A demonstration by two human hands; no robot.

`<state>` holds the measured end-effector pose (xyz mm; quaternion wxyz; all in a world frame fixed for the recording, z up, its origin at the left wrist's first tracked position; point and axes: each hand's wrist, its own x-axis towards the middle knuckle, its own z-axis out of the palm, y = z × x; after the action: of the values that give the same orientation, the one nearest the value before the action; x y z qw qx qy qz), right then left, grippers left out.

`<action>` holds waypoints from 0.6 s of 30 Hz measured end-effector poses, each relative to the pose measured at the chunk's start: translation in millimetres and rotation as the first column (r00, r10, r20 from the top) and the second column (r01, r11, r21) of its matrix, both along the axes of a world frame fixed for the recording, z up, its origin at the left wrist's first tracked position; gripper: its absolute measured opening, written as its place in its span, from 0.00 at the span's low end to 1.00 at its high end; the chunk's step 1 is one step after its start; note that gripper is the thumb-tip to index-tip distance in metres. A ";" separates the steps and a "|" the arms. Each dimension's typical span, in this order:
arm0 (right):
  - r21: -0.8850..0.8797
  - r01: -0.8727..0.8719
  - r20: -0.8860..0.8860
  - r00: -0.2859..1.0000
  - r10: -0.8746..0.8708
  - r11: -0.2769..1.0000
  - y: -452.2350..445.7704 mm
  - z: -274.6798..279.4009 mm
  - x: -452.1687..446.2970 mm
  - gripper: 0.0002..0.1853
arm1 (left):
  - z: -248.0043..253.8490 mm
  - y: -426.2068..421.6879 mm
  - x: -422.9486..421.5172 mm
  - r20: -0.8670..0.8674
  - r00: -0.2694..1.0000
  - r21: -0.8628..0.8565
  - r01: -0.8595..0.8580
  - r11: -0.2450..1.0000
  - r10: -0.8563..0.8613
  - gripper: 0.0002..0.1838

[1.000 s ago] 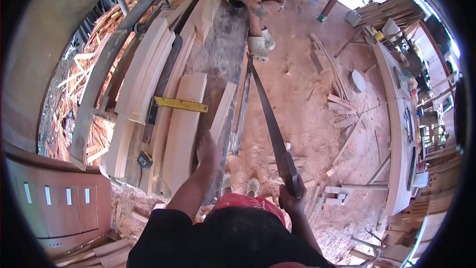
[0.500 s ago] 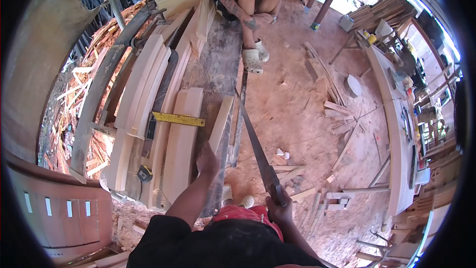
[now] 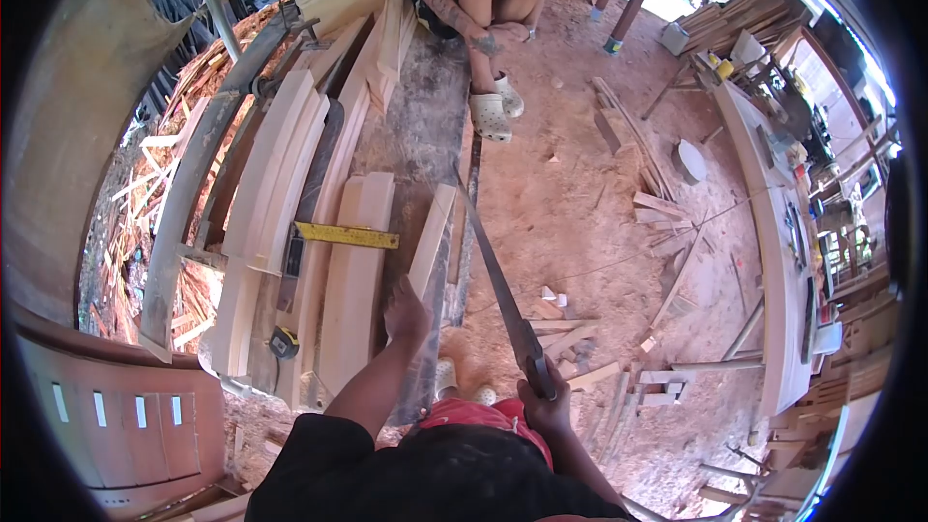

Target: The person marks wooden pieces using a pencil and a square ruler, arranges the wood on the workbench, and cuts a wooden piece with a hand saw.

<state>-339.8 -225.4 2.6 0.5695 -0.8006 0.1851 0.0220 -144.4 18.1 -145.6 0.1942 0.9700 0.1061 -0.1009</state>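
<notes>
My right hand [image 3: 547,404] is closed around the handle of a handsaw [image 3: 498,280]. The long blade slants away from me, its far tip beside the end of a narrow wooden strip [image 3: 431,240]. With my left hand [image 3: 406,313] I grip the near part of that strip on the dark bench [image 3: 411,126]; some of the fingers are hidden. Just left of the strip lies a thicker wooden block [image 3: 354,300]. A yellow-bladed try square [image 3: 348,235] rests across the block, its dark stock to the left. Farther left sits a tape measure [image 3: 283,342].
Curved boards [image 3: 275,174] lie along the bench's left side. A person in light clogs [image 3: 491,116] sits at its far end. Offcuts [image 3: 570,338] litter the dusty floor to the right. A long workbench [image 3: 768,261] with tools stands at far right.
The saw has shifted very slightly away from me, together with my right hand. My left hand keeps its place on the strip. The whole view has tilted a little.
</notes>
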 end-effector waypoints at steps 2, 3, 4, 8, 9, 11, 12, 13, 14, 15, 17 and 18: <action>-0.014 -0.016 0.006 1.000 0.016 1.000 3.0 6.8 2.5 0.30 | -1.1 -0.1 -2.4 0.025 1.000 -0.012 0.006 1.000 -0.006 0.46; -0.018 -0.027 0.001 1.000 0.027 0.999 5.0 12.3 4.4 0.30 | 2.1 -1.2 -3.7 0.035 0.999 -0.019 0.008 1.000 -0.008 0.46; -0.021 -0.039 -0.009 0.999 0.039 0.999 5.5 15.9 6.5 0.30 | 5.4 -1.8 -4.1 0.089 0.996 -0.028 0.024 0.999 -0.021 0.46; 0.046 -0.009 -0.036 0.999 0.011 0.999 -0.9 -16.3 -2.6 0.29 | 16.9 -7.7 -4.2 0.305 0.945 -0.065 0.148 0.987 -0.121 0.44; 0.037 -0.022 -0.023 0.999 0.023 0.999 -1.0 -14.9 -1.4 0.29 | 10.8 -10.4 3.2 0.379 0.915 -0.112 0.189 0.976 -0.134 0.42; -0.003 -0.082 -0.062 0.995 0.082 0.997 -5.1 -9.4 4.0 0.31 | -0.4 -17.4 24.0 0.485 0.866 -0.191 0.244 0.951 -0.125 0.39; -0.012 -0.083 -0.061 0.995 0.083 0.996 -5.7 -10.9 2.6 0.31 | -2.7 -23.1 40.2 0.520 0.847 -0.226 0.260 0.939 -0.110 0.37; -0.022 -0.084 -0.055 0.995 0.083 0.996 -6.7 -13.8 2.9 0.32 | -5.4 -28.1 58.3 0.536 0.839 -0.245 0.260 0.934 -0.093 0.36; -0.032 -0.083 -0.047 0.996 0.082 0.996 -7.9 -16.0 3.7 0.33 | -8.6 -33.1 77.1 0.553 0.830 -0.264 0.263 0.928 -0.078 0.34; -0.018 -0.084 -0.056 0.995 0.083 0.996 -9.2 -17.4 5.0 0.33 | -10.2 -38.1 96.8 0.574 0.817 -0.260 0.242 0.935 -0.051 0.33; 0.014 -0.080 -0.081 0.993 0.081 0.997 -11.5 -19.8 6.4 0.34 | -16.1 -47.4 132.9 0.611 0.792 -0.254 0.202 0.946 -0.005 0.30; -0.016 -0.090 -0.070 0.994 0.088 0.996 -12.3 -20.1 7.0 0.34 | -13.1 -51.4 148.3 0.521 0.852 -0.292 0.122 0.949 0.051 0.27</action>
<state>-332.8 -237.7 -17.5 0.5537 -0.8121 0.1690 0.0734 3.9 -33.3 -158.7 0.3658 0.9189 0.0139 0.1472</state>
